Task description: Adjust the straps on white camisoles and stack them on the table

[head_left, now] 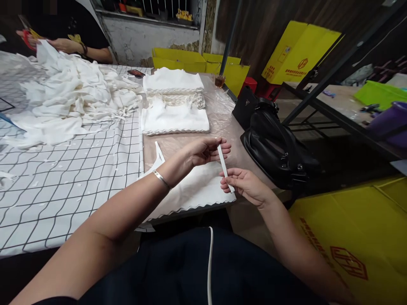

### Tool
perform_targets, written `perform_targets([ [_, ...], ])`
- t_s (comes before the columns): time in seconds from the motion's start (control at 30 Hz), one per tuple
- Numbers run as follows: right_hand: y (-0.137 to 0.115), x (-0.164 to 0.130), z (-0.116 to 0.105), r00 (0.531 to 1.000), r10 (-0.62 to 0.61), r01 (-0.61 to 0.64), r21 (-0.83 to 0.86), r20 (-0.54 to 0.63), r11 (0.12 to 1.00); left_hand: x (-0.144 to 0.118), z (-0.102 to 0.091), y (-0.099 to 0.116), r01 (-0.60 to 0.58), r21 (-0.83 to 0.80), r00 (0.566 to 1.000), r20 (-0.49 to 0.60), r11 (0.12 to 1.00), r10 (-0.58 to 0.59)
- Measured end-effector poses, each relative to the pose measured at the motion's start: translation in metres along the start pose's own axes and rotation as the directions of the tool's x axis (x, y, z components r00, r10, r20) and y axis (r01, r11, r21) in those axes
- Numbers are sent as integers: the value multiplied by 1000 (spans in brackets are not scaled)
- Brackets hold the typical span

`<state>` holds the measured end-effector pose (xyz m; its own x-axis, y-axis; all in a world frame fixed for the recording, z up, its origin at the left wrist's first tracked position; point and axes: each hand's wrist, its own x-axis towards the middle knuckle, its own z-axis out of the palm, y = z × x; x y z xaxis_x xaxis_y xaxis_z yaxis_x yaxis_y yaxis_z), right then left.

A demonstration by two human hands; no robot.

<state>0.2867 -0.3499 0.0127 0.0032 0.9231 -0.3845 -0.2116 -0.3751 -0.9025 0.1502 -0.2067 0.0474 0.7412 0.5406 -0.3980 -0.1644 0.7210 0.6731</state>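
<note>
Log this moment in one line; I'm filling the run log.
left hand: pinches white strip top | right hand: pinches its bottom | white cloth: beneath

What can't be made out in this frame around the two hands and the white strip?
- White strip, head view: both ends covered by the left hand and right hand.
- White garment underneath: partly hidden by the left forearm.
- Co-worker's red tool: mostly covered by a hand, cut off near the edge.

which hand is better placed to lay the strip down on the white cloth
Left, probably: the left hand pinches the strip's top end right over the cloth; the right hand holds the bottom end past the table edge.
</note>
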Motion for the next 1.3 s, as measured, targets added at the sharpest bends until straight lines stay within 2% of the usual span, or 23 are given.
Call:
perform_targets([
  [0.1, -2, 3, -7, 989, 108, -104, -41, 102, 994, 4, -2, 4, -26, 45, 1000, -13, 999, 27],
  [0.23, -4, 10, -9, 971, 172, -158, -100, 164, 982, 13, -6, 8, -93, 98, 994, -48, 991, 98],
  [0.33, -8, 15, -6, 977, 147, -119, -179, 152, 977, 19, -11, 10, -137, 180, 985, -83, 974, 154],
  [0.4, -12, 18, -5, 987, 96, -65, -232, 126, 971, 22, -18, 11, -140, 296, 977, -115, 945, 181],
  [0.47, -15, 22, -5, 993, 66, -39, -251, 101, 967, 21, -29, 10, -131, 484, 955, -173, 865, 241],
  [0.53, -17, 27, -7, 996, 58, -41, -230, 66, 972, 15, -43, 4, -112, 699, 910, -214, 707, 356],
  [0.57, -18, 29, -8, 998, 49, -39, -212, 43, 976, 10, -49, -1, -103, 782, 887, -208, 614, 413],
  [0.63, -18, 36, -10, 1000, 23, -24, -185, -3, 983, -1, -60, -15, -85, 881, 870, -162, 466, 465],
  [0.7, -18, 44, -11, 999, -3, -4, -180, -37, 984, -11, -66, -34, -94, 915, 870, -116, 392, 479],
  [0.83, -17, 62, -4, 996, -59, 43, -234, -61, 971, -18, -68, -61, -129, 929, 832, -88, 346, 547],
  [0.9, -16, 70, 1, 993, -109, 90, -282, -54, 955, -18, -66, -64, -56, 959, 856, -97, 278, 507],
  [0.97, -15, 76, 6, 985, -170, 149, -334, -34, 931, -17, -65, -63, 31, 987, 896, -97, 156, 432],
  [1.03, -13, 82, 11, 978, -210, 196, -361, 0, 912, -17, -64, -62, 64, 995, 919, -87, 71, 384],
  [1.17, -6, 92, 15, 978, -191, 207, -374, 81, 904, -19, -64, -64, 55, 996, 913, -81, 76, 401],
  [1.3, 2, 99, 14, 971, -183, 235, -500, 151, 834, -20, -64, -65, 41, 993, 910, -85, 115, 406],
])
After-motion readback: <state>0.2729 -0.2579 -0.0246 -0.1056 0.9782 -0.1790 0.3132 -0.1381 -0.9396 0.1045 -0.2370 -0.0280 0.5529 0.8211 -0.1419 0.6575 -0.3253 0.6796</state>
